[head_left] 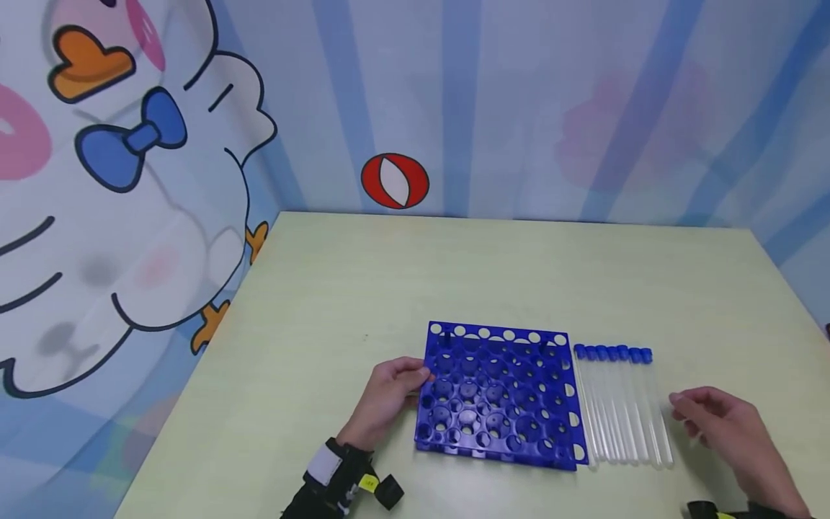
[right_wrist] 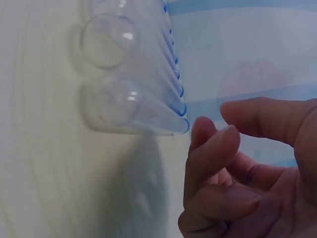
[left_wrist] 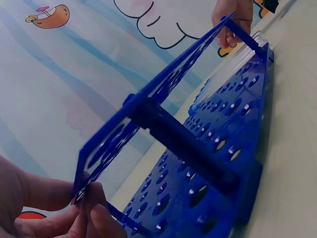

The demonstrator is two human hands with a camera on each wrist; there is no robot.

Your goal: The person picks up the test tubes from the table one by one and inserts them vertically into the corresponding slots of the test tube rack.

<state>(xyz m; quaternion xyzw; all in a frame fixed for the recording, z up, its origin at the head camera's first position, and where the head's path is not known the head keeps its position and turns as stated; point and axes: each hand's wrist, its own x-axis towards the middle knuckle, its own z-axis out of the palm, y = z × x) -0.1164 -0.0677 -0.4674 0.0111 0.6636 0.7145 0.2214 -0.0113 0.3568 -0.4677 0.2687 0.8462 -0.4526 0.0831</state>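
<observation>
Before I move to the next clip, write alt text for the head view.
A left hand pinches the left edge of a blue rack full of holes; to its right, clear tubes with blue caps lie in a row on a pale table, the empty right hand beside them. A cartoon wall stands behind.

A pale yellow-green tabletop (head_left: pixel 279 303) stands before a light blue wall (head_left: pixel 538 108) with darker stripes (head_left: pixel 462 108) and a red-and-white ball (head_left: pixel 395 180) low down; at left spreads a large white cartoon figure (head_left: pixel 210 166) with an orange beak (head_left: pixel 91 68) and blue bow tie (head_left: pixel 140 137), a faint pink patch (head_left: pixel 622 130) at right
</observation>
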